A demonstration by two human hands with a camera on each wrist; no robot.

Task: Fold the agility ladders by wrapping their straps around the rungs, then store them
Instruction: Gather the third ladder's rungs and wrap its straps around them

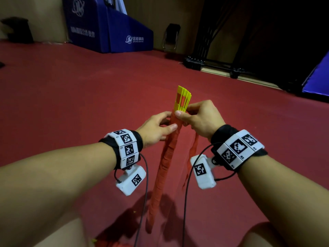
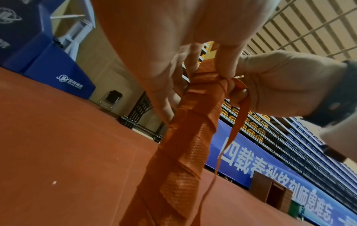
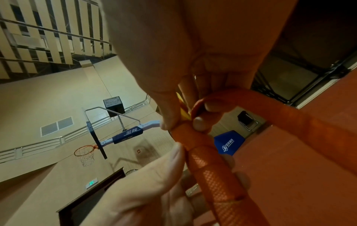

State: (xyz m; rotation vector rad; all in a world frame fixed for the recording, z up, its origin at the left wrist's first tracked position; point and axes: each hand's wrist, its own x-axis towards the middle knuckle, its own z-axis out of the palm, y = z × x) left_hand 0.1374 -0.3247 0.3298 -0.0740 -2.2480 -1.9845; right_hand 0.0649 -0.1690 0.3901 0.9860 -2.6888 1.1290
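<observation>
A bundle of yellow ladder rungs [image 1: 184, 98] stands nearly upright in front of me, wound down its length in orange strap [image 1: 164, 164]. My left hand [image 1: 156, 128] grips the wrapped bundle [image 2: 185, 137] just below the bare yellow tips. My right hand [image 1: 197, 115] pinches the strap [image 3: 195, 113] at the top of the wrap, thumb pressed on the bundle. A loose tail of strap [image 1: 193, 148] hangs down under the right hand and shows as a thin band [image 2: 235, 126] in the left wrist view. The bundle's lower end reaches down between my knees.
Red sports floor [image 1: 89, 104] all around. Blue padded base [image 1: 110, 31] and a folding chair [image 1: 171, 37] stand at the far wall. A black wheeled frame [image 1: 210, 64] lies at the right, a blue mat [image 1: 318, 77] at the far right edge. More orange strap [image 1: 114, 244] lies by my legs.
</observation>
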